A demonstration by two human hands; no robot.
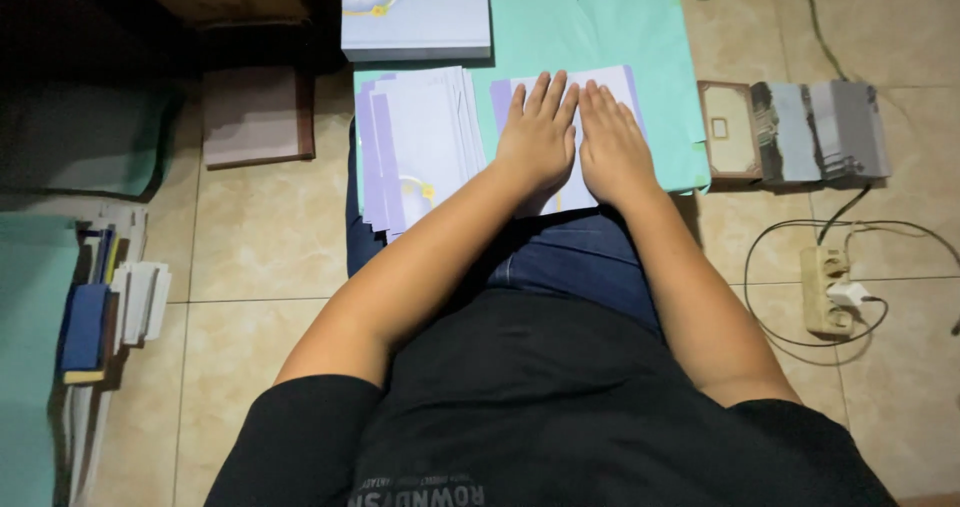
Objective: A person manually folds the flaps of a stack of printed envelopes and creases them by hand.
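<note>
Lavender-and-white card sheets [420, 147] lie on a mint-green paper [620, 37] over beige tiles [270, 227].

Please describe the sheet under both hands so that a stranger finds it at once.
On the green sheet spread over the tiled floor lies a white sheet with lilac edges. The left hand and right hand press it flat; unlike the fanned stack beside it, it lies alone.

The person wears a black short-sleeved cotton T-shirt [560, 407] with pale printed lettering across its front, low on the chest. Both sleeves end above the elbows, leaving the forearms bare. Beyond the shirt's hem show dark blue denim jeans [580, 262]. The left hand [540, 132] and right hand [610, 147] carry no rings, watch or gloves.
</note>
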